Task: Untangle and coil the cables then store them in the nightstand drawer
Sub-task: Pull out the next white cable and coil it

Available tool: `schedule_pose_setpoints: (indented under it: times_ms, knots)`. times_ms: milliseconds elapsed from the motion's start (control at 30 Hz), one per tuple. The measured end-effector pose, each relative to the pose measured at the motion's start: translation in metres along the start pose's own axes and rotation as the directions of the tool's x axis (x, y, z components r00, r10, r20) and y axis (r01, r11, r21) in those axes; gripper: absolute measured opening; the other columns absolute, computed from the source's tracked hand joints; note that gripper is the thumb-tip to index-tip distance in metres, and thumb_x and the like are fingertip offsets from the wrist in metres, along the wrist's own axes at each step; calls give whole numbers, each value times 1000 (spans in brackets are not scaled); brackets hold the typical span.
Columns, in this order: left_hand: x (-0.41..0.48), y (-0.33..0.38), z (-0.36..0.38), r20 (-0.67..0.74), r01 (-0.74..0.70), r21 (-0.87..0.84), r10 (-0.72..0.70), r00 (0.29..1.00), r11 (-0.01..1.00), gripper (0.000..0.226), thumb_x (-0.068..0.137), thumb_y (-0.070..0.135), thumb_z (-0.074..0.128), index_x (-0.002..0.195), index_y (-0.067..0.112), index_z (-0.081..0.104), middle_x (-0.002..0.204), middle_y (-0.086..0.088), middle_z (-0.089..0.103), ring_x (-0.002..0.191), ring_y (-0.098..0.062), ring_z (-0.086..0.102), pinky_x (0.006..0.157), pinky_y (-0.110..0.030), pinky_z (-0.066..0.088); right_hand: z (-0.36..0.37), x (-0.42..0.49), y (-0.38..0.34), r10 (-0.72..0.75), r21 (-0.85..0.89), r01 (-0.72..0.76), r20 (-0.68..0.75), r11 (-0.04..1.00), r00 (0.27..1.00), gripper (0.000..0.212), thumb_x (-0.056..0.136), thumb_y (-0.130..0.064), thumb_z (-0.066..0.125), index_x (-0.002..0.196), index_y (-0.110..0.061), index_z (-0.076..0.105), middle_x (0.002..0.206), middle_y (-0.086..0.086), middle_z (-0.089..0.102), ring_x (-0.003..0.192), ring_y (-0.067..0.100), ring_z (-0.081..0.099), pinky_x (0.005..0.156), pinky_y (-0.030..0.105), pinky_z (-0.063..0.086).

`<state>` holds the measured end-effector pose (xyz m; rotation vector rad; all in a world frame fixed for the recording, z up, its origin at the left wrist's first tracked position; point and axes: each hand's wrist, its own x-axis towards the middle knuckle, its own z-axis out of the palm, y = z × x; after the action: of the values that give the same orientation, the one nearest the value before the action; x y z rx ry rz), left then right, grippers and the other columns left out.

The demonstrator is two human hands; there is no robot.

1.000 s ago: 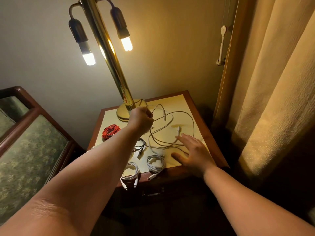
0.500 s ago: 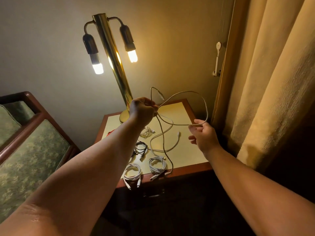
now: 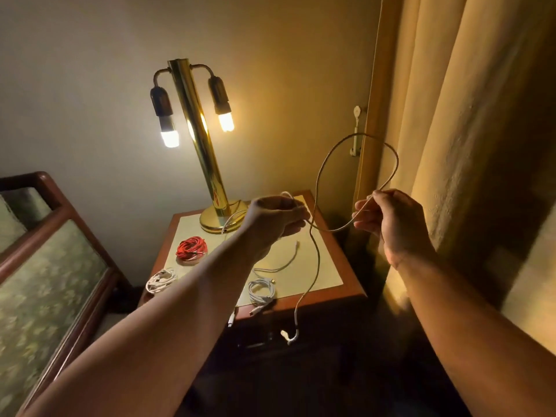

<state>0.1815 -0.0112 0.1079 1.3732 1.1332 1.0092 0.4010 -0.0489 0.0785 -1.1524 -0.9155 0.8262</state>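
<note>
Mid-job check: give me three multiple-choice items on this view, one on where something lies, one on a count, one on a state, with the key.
1. Where does the red coil lie?
A. On the nightstand top, near the lamp base
B. On the floor
C. Hung on the curtain

2. How many bulbs are lit?
A. One
B. Two
C. Three

3. What state is the white cable in?
A. Coiled flat on the top
B. Knotted round the lamp
C. Held up in an open loop by the left hand and right hand

Key: 1 A, it sits on the top in front of the lamp base. 2 B, both glow. 3 C, each hand grips it, the loop arcs above them and its end hangs past the front edge.
</note>
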Motion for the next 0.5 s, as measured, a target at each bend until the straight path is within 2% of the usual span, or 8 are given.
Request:
schedule_pose_setpoints:
  times_ms: [67, 167, 233, 300, 367, 400, 433, 500]
  knots:
    - [-20, 1, 8, 13, -8, -12, 8, 1000, 1000, 10, 94, 4, 68, 101, 6, 75, 92, -14, 76, 90, -30, 76, 86, -39, 62, -9, -18, -13, -57, 15, 56, 53, 998, 997, 22, 106, -17, 50, 96, -12, 69, 82, 2, 78, 76, 22, 76, 67, 30, 63]
    - [-48, 5, 13, 25, -3, -41, 4, 1000, 999, 15, 98, 1, 62, 110, 0, 71, 91, -15, 73, 86, -32, 76, 83, -40, 63, -25, -47, -25, -116, 100, 95, 230, 990, 966, 34, 102, 2, 39, 91, -6, 70, 87, 14, 75, 78, 29, 74, 69, 34, 63]
    - [-67, 7, 12, 41, -1, -55, 3, 999, 999, 15, 99, -1, 59, 109, 1, 70, 89, -15, 72, 85, -34, 76, 84, -44, 63, -32, -62, -26, -102, 109, 73, 290, 991, 951, 41, 97, 9, 33, 92, -3, 72, 93, 19, 75, 85, 35, 74, 73, 40, 64]
    - [-85, 8, 11, 64, -17, -39, 20, 998, 999, 15, 98, -2, 59, 109, 0, 70, 90, -17, 71, 84, -35, 75, 82, -45, 63, -34, -74, -24, -59, 51, 46, 295, 998, 954, 42, 95, 11, 34, 96, -5, 72, 99, 16, 75, 91, 35, 73, 74, 42, 63]
    - [-103, 7, 9, 82, -36, -14, 37, 996, 999, 15, 98, -4, 58, 107, 0, 70, 89, -18, 72, 80, -31, 75, 77, -41, 64, -29, -83, -21, -41, -88, 65, 258, 994, 965, 28, 99, -2, 45, 104, -13, 70, 103, 6, 74, 97, 29, 72, 76, 41, 63]
    - [-111, 5, 8, 89, -45, -2, 45, 995, 999, 14, 98, -5, 58, 105, 0, 70, 88, -17, 72, 78, -30, 75, 75, -38, 64, -25, -88, -19, -41, -165, 83, 242, 983, 969, 18, 99, -16, 53, 110, -20, 67, 108, 1, 72, 101, 24, 71, 79, 40, 63]
    - [-120, 2, 6, 98, -55, 15, 53, 994, 998, 15, 97, -5, 59, 103, 2, 70, 88, -15, 73, 79, -29, 75, 75, -37, 64, -21, -92, -16, -43, -243, 106, 250, 964, 967, 23, 96, -33, 56, 117, -26, 63, 116, -3, 68, 107, 20, 68, 83, 39, 62]
    - [-136, -5, 1, 110, -84, 65, 76, 991, 994, 16, 98, -3, 59, 100, 7, 71, 87, -10, 75, 83, -29, 76, 78, -37, 64, -11, -101, -13, -29, -357, 149, 320, 922, 947, 43, 94, -59, 50, 131, -36, 54, 130, -8, 60, 116, 14, 61, 87, 36, 59]
